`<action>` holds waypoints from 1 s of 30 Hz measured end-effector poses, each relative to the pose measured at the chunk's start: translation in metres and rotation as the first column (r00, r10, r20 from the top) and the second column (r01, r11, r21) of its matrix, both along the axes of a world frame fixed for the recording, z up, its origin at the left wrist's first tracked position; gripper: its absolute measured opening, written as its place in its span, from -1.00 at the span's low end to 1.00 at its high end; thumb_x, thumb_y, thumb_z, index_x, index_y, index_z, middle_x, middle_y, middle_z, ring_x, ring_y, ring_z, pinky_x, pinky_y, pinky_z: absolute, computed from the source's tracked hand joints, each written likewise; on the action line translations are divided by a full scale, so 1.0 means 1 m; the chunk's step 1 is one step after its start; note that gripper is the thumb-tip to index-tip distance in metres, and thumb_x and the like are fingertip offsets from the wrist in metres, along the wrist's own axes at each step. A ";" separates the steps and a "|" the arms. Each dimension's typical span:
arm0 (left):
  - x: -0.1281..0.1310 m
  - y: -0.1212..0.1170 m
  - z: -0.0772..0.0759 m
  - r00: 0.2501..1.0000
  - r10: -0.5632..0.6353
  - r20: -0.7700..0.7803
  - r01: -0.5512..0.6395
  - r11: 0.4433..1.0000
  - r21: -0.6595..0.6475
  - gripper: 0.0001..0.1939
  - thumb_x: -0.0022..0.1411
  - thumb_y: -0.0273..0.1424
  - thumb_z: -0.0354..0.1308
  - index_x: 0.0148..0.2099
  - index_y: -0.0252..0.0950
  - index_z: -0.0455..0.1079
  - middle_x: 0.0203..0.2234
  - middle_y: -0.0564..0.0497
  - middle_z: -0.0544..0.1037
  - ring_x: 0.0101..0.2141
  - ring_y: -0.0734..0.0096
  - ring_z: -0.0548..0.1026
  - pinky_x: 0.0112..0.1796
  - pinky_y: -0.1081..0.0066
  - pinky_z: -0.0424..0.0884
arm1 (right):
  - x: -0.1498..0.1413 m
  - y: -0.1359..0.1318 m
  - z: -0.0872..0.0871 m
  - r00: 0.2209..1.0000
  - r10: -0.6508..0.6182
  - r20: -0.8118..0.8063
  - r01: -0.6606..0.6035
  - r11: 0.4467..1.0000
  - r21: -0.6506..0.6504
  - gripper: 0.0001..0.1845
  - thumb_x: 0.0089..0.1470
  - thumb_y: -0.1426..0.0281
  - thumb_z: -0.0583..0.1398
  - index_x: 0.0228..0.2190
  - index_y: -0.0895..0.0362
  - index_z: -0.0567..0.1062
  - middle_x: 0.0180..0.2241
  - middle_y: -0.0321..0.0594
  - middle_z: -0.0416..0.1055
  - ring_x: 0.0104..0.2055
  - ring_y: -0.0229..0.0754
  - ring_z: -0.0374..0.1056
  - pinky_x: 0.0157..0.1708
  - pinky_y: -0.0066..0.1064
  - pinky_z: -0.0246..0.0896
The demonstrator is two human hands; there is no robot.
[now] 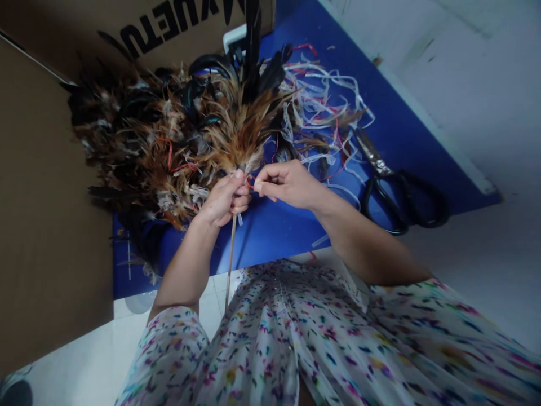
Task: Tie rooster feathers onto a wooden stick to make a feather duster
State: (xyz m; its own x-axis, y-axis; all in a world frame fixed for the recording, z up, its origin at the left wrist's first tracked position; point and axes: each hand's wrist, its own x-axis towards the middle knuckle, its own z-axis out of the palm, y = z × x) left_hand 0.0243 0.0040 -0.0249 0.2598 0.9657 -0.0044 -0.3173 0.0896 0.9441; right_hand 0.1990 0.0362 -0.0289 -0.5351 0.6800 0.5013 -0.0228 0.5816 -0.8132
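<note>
A thin stick [231, 254] slants down from the fist of my left hand [226, 196], which is closed around its upper part. Fanning up just above that fist is a bunch of brown feathers [240, 132] with long black ones at its top. My right hand [289, 183] is close beside on the right, fingers pinched on a red string [250, 181] that runs across to my left hand. How the string sits around the stick is hidden by my left fingers. A short clear strip [239, 219] pokes out below the left fist.
A large heap of brown and black feathers [139, 141] covers the left of the blue table [274, 237]. Tangled white and red strings [325, 96] lie at the back right. Black-handled scissors [393, 192] rest near the right edge. Cardboard boxes [46, 197] stand left and behind.
</note>
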 end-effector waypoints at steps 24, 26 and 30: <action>-0.001 -0.004 0.008 0.997 -0.016 0.073 0.018 0.999 -0.035 -0.73 0.24 -0.23 0.20 -0.25 -0.34 0.29 -0.64 0.25 0.10 -0.76 0.81 0.01 -0.75 0.74 -0.11 | 0.000 0.002 0.003 0.986 0.019 -0.166 -0.077 0.934 -0.349 -0.88 -0.03 0.51 0.28 -0.53 0.22 0.43 -0.68 -0.35 0.38 -0.76 -0.48 0.10 -0.76 -0.59 -0.01; -0.002 -0.004 0.008 0.997 -0.020 0.077 0.022 0.999 -0.024 -0.73 0.25 -0.23 0.19 -0.27 -0.33 0.27 -0.64 0.25 0.10 -0.76 0.81 0.01 -0.76 0.73 -0.11 | 0.000 0.004 0.002 0.982 0.015 -0.187 -0.088 0.917 -0.388 -0.86 -0.01 0.49 0.28 -0.53 0.21 0.42 -0.70 -0.36 0.36 -0.77 -0.48 0.07 -0.78 -0.59 -0.05; -0.003 -0.003 0.006 0.996 -0.043 0.072 0.042 0.999 0.015 -0.67 0.22 -0.22 0.21 -0.38 -0.31 0.17 -0.63 0.25 0.10 -0.75 0.81 0.00 -0.76 0.74 -0.09 | -0.001 0.006 0.002 0.979 0.011 -0.203 -0.094 0.910 -0.403 -0.87 0.00 0.51 0.26 -0.53 0.21 0.42 -0.71 -0.35 0.37 -0.77 -0.48 0.06 -0.78 -0.60 -0.08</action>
